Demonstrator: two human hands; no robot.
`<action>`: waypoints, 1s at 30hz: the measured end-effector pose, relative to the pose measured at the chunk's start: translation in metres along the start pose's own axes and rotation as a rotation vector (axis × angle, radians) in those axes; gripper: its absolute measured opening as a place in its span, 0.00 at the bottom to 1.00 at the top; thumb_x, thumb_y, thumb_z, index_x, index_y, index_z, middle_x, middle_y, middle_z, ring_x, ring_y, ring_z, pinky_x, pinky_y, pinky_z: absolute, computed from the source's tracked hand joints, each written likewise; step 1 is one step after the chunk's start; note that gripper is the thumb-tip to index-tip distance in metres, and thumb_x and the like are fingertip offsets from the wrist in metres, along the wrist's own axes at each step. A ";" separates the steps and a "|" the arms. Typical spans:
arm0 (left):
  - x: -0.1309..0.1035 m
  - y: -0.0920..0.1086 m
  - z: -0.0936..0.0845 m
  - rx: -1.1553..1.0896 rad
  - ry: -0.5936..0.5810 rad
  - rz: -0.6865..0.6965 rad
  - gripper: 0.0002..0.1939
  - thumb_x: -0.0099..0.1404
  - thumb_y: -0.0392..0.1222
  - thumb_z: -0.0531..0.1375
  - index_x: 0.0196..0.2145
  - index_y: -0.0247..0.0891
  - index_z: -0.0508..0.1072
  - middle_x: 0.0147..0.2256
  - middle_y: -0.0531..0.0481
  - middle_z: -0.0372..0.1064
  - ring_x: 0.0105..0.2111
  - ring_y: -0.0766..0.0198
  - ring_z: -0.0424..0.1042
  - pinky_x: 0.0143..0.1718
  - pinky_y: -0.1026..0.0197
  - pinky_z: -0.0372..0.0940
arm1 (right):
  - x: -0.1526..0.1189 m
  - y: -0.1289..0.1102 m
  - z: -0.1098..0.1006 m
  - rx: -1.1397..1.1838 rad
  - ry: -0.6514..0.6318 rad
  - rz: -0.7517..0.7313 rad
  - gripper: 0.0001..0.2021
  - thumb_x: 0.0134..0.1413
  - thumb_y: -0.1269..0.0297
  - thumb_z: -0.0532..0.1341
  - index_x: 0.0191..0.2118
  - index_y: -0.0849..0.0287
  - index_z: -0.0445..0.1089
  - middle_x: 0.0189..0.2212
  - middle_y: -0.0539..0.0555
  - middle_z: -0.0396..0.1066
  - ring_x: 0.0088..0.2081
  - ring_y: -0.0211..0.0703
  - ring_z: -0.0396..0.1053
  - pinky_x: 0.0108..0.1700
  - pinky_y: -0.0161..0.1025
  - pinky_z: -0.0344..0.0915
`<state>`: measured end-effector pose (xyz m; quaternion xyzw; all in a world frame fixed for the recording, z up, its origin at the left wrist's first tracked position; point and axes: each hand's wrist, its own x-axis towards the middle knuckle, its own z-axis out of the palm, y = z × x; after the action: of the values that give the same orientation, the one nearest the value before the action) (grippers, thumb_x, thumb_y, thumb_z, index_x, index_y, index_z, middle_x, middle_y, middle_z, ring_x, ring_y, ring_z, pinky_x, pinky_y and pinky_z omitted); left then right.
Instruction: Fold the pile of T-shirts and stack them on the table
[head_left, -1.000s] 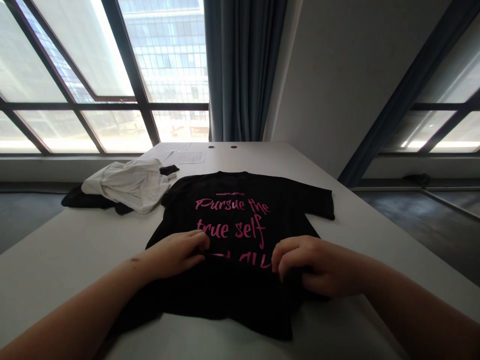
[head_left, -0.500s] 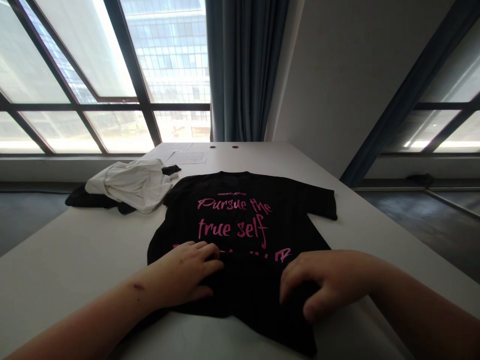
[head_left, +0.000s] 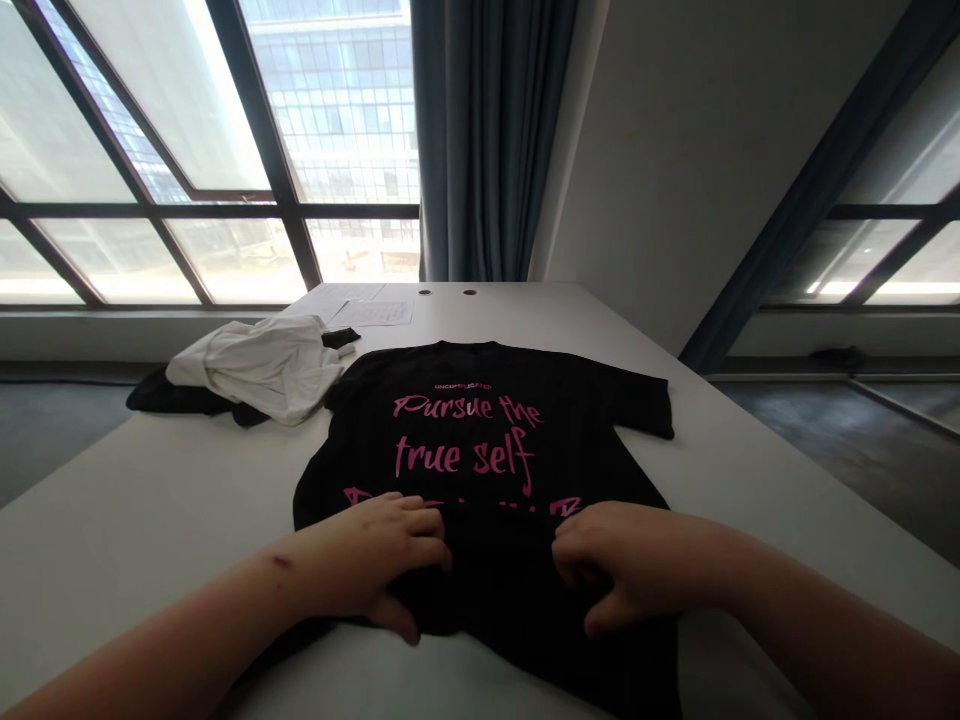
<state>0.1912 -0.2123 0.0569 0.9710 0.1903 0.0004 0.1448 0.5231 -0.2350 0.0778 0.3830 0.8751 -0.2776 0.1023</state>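
A black T-shirt (head_left: 465, 430) with pink lettering lies spread on the white table, its collar toward the far end and one sleeve out to the right. My left hand (head_left: 397, 555) rests on the lower left part of the shirt, thumb apart from the curled fingers. On the lower right part is my right hand (head_left: 611, 565), its fingers bent down onto the cloth and its thumb apart. Between the hands the fabric has a raised fold that covers part of the lowest line of print. The shirt's near edge hangs unevenly toward me.
A crumpled white garment (head_left: 259, 365) lies over a dark one (head_left: 176, 395) at the left of the table (head_left: 112, 520). Papers (head_left: 375, 312) lie at the far end, near two round holes. Windows and a blue curtain (head_left: 491, 140) stand behind.
My right hand has moved slightly left, its fingers more curled. My left thumb has dropped away from the fingers. The shirt's lower right part has spread further right.
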 end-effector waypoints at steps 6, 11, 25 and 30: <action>0.001 0.006 -0.006 -0.034 -0.024 -0.014 0.03 0.70 0.36 0.65 0.39 0.44 0.77 0.43 0.50 0.75 0.45 0.55 0.74 0.52 0.55 0.65 | 0.003 -0.012 0.011 -0.103 -0.015 -0.046 0.05 0.51 0.73 0.65 0.29 0.56 0.75 0.28 0.49 0.72 0.29 0.40 0.68 0.33 0.37 0.60; -0.006 0.013 -0.022 -0.372 -0.025 0.055 0.04 0.72 0.38 0.61 0.40 0.44 0.77 0.38 0.48 0.78 0.42 0.57 0.76 0.49 0.57 0.69 | 0.001 -0.012 0.008 -0.111 0.027 -0.055 0.02 0.54 0.69 0.67 0.31 0.56 0.75 0.30 0.50 0.74 0.31 0.42 0.70 0.35 0.37 0.60; -0.024 -0.029 -0.020 -1.254 -0.402 -0.069 0.29 0.68 0.68 0.62 0.50 0.40 0.73 0.48 0.36 0.81 0.35 0.55 0.82 0.21 0.65 0.64 | -0.004 -0.023 0.006 -0.089 0.021 -0.059 0.14 0.47 0.59 0.76 0.40 0.54 0.77 0.34 0.50 0.77 0.35 0.47 0.74 0.33 0.38 0.60; -0.020 -0.030 -0.028 -0.652 -0.022 -0.256 0.14 0.73 0.52 0.62 0.48 0.41 0.76 0.45 0.46 0.80 0.41 0.59 0.79 0.43 0.59 0.73 | 0.006 -0.028 0.016 -0.124 0.023 -0.104 0.04 0.51 0.71 0.65 0.34 0.55 0.76 0.28 0.50 0.75 0.30 0.43 0.71 0.34 0.38 0.60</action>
<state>0.1604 -0.1852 0.0765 0.8421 0.2986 0.0327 0.4480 0.4978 -0.2553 0.0738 0.3329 0.9105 -0.2232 0.1011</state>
